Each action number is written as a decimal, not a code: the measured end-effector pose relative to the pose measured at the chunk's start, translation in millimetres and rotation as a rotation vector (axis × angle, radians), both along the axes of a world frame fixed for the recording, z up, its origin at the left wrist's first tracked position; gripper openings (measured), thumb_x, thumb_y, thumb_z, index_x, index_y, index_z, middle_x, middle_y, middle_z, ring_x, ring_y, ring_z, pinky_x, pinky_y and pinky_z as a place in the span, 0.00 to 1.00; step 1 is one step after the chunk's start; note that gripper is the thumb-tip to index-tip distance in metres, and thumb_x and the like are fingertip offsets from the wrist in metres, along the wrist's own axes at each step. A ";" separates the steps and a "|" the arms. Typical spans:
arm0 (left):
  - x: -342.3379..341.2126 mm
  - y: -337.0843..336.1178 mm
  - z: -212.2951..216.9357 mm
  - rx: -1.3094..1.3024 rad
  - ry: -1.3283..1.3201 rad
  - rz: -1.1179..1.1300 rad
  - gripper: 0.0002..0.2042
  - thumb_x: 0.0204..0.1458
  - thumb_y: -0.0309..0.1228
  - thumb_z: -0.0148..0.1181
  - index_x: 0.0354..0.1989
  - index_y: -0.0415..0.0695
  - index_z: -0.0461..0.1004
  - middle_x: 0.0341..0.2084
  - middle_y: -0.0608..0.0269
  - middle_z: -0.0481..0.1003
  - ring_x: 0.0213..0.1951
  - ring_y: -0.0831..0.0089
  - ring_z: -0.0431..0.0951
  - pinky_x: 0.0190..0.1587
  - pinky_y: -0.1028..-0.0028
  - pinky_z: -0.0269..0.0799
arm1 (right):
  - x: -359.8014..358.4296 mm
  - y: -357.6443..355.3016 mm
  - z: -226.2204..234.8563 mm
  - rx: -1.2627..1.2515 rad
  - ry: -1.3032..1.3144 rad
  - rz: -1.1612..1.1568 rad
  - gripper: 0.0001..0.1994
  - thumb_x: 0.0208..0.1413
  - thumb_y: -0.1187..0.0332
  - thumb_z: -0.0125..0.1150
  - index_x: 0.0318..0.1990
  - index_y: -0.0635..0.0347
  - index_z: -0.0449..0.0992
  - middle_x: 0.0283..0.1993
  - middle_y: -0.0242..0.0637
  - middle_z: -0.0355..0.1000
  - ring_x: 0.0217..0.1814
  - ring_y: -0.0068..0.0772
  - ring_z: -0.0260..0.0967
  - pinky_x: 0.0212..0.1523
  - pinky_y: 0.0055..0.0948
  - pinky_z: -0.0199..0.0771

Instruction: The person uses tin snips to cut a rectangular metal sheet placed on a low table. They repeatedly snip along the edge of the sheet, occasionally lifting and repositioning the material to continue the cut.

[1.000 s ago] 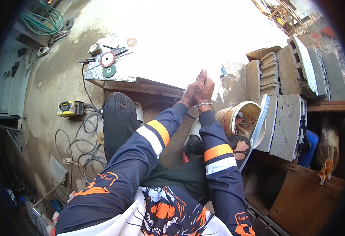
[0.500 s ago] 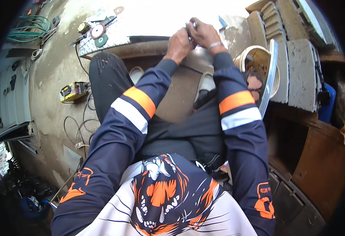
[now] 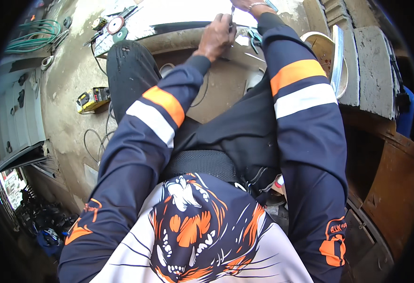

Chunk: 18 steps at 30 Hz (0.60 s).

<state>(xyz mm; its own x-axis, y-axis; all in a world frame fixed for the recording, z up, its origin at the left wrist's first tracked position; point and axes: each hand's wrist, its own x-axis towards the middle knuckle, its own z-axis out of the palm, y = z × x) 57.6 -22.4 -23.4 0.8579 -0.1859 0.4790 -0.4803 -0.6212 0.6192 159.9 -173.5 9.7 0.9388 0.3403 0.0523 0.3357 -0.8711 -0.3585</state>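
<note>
Pinching a dark rod (image 3: 232,18) between its fingers is the left hand (image 3: 216,37). Whether the right hand (image 3: 246,4) is gripping, I cannot tell.

Small orange lettering (image 3: 337,228) is printed on the right sleeve (image 3: 313,151) of a worker's dark jersey, set above a solid orange emblem (image 3: 333,250). Matching lettering, blurred and bent by the lens, marks the left sleeve (image 3: 131,158) beside a similar orange shape (image 3: 78,232). Markings on the yellow-and-black box (image 3: 94,100) on the floor (image 3: 58,127) and the red-rimmed disc (image 3: 116,26) are too small to read.
</note>
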 end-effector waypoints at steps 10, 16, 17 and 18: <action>5.5 22.4 12.3 -0.017 0.095 -0.194 0.42 0.39 0.51 0.78 0.60 0.44 0.63 0.47 0.49 0.75 0.45 0.56 0.80 0.49 0.63 0.77 | -9.2 2.2 20.5 0.045 -0.037 -0.051 0.18 0.62 0.55 0.49 0.48 0.57 0.76 0.45 0.55 0.76 0.48 0.56 0.74 0.52 0.48 0.72; 26.6 17.9 6.5 -0.064 0.159 -0.229 0.51 0.34 0.51 0.80 0.66 0.43 0.58 0.52 0.47 0.74 0.52 0.56 0.78 0.53 0.62 0.75 | -21.4 -4.9 22.2 0.072 -0.058 -0.073 0.18 0.62 0.55 0.48 0.46 0.59 0.76 0.42 0.56 0.76 0.46 0.59 0.74 0.50 0.49 0.73; 30.0 14.9 4.7 -0.088 0.134 -0.251 0.52 0.34 0.52 0.80 0.67 0.42 0.58 0.53 0.47 0.73 0.54 0.55 0.77 0.55 0.62 0.74 | -23.0 -5.6 22.4 0.074 -0.056 -0.074 0.18 0.62 0.55 0.47 0.46 0.59 0.76 0.42 0.56 0.76 0.45 0.59 0.74 0.50 0.49 0.73; 34.0 11.5 0.8 -0.038 0.162 -0.252 0.54 0.34 0.50 0.81 0.69 0.42 0.55 0.54 0.45 0.72 0.57 0.54 0.75 0.58 0.61 0.72 | -23.4 -6.5 22.6 0.078 -0.058 -0.077 0.18 0.62 0.55 0.47 0.45 0.59 0.76 0.42 0.56 0.76 0.45 0.60 0.74 0.49 0.49 0.73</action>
<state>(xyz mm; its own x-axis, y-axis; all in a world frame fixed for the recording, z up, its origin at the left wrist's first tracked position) 91.6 -10.9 -22.6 0.8527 -0.3872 0.3506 -0.5097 -0.4698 0.7208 136.5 -180.0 32.3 0.9567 0.2597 0.1311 0.2908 -0.8654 -0.4080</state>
